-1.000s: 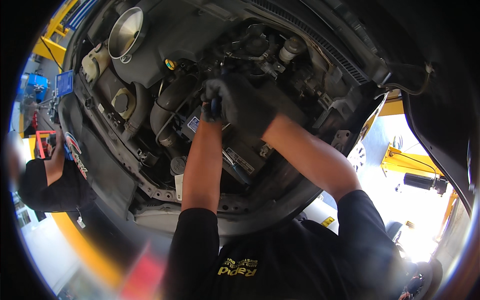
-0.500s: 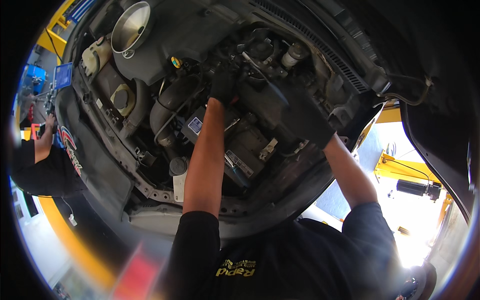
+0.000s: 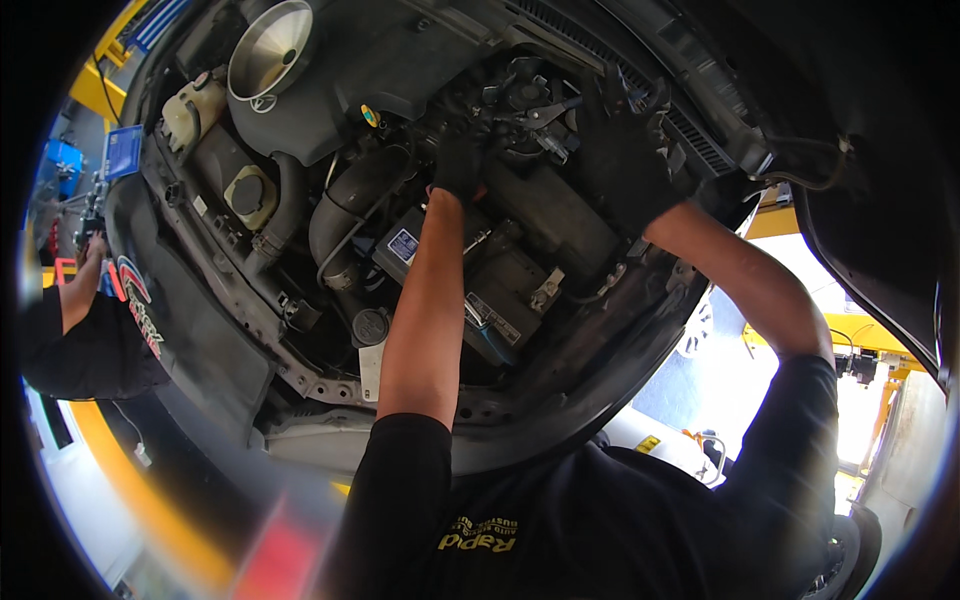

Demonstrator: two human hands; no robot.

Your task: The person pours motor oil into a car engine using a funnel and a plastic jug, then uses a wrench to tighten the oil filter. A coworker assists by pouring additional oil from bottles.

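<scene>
I lean over an open car engine bay (image 3: 330, 140), both hands in black gloves. My left hand (image 3: 460, 165) reaches down into the middle of the engine, fingers curled among hoses and fittings; what it grips is hidden. My right hand (image 3: 625, 150) is at the rear of the engine near the cowl. A silver metal tool (image 3: 548, 110) sticks out from its thumb side toward the left hand and appears held. Below my left forearm sits the battery (image 3: 505, 295).
A metal funnel (image 3: 270, 50) stands in a filler at the upper left, beside a pale fluid reservoir (image 3: 195, 105). A thick black intake hose (image 3: 345, 200) curves left of my arm. Another person in a black sleeve (image 3: 85, 340) works at the left fender. Yellow lift arms (image 3: 870, 335) lie at the right.
My right hand has moved from beside the left hand up and right to the rear of the engine. My left hand reached deeper. The view shifted closer over the bay.
</scene>
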